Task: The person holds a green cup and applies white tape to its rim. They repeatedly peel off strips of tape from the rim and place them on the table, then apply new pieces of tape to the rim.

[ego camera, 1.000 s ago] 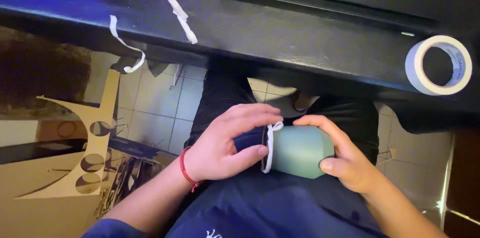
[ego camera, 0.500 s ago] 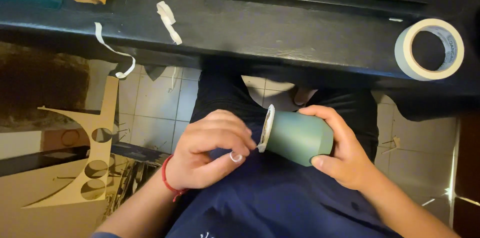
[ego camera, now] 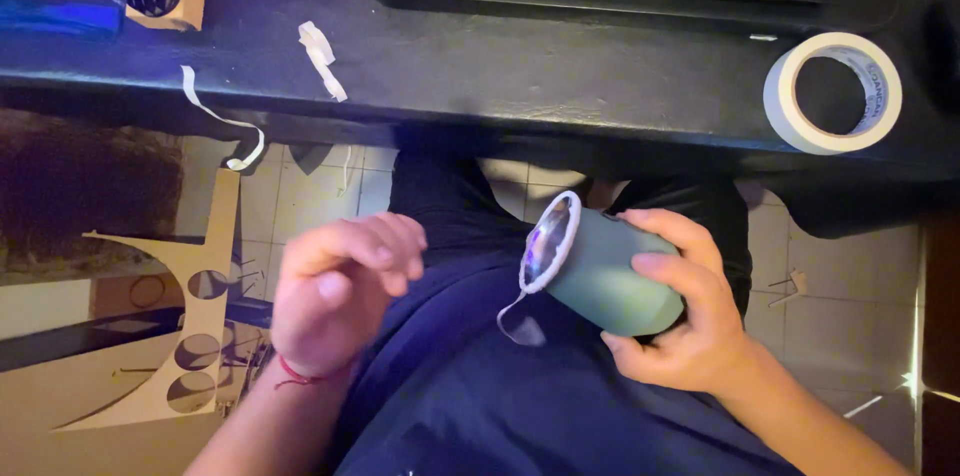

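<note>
Green cup (ego camera: 612, 276): head view, lying on its side over the lap, right of centre, with a white tape strip (ego camera: 548, 244) around its rim and a loose end hanging toward 7 o'clock. Right hand (ego camera: 680, 321): fingers wrapped around the cup body. Left hand (ego camera: 340, 291): at 9 o'clock of the cup, apart from it, fingers loosely curled, holding nothing. Tape roll (ego camera: 833, 93): on the black table (ego camera: 600, 66), at 1 o'clock of the cup.

Black tabletop (ego camera: 560, 76) has a masking tape roll (ego camera: 832, 93) far right, plus torn tape scraps (ego camera: 322, 56) on the left.
</note>
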